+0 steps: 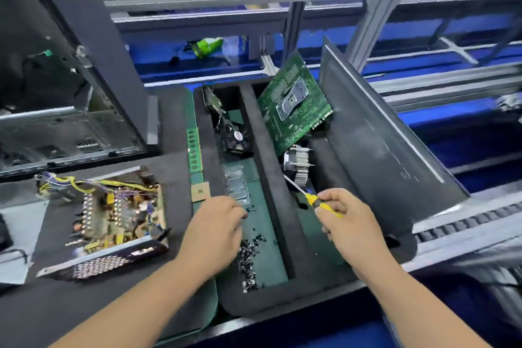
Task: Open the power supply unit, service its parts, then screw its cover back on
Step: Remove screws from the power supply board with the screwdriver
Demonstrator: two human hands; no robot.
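- Workstation bench with dark mat; aluminium frame rails and blue surfaces behind.
- Power supply unit sits on the bench at left, cover off, circuit board and yellow wiring exposed, mesh side facing the camera.
- Black foam tray right of it, with two long compartments.
- Left hand reaches into the left compartment, just above a pile of small dark screws; fingers curled down, tips blurred, can't tell if they pinch anything.
- Right hand grips a yellow-handled screwdriver, fingers wrapped round the handle, shaft pointing up-left over the right compartment.
- Green motherboard leans tilted in the right compartment, heatsink below it.
- Dark metal panel leans against the tray's right side.
- RAM stick lies left of the tray.
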